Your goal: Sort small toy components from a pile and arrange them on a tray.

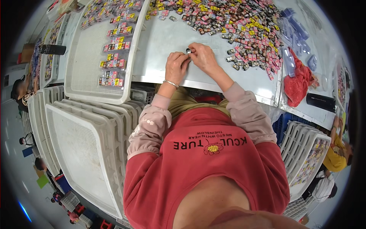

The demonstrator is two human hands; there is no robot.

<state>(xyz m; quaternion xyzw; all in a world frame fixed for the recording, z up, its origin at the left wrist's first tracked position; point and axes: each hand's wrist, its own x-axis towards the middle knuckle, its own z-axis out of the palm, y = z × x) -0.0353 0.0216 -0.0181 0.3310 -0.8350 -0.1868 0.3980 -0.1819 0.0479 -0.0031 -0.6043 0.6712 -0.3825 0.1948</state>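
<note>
Over the pale tabletop [152, 57], my left hand [176, 69] and my right hand [204, 59] meet with fingertips pinched together. Between them is a small dark block with a light patch [188, 51], partly covered by the fingers. Its exact kind is too small to make out. Beyond and to the right spreads a large pile of small printed blocks [244, 30] in pink, black, yellow and white. To the left, a white perforated tray [82, 72] carries rows of similar blocks [111, 64] in clear plastic holders.
Stacked white trays [80, 137] stand at my left, and more trays [301, 152] at my right. Clear plastic holders [295, 26], a red cloth [297, 82] and a black cylinder [321, 102] lie on the right. Another black cylinder [53, 49] is at far left. Other people sit on both sides.
</note>
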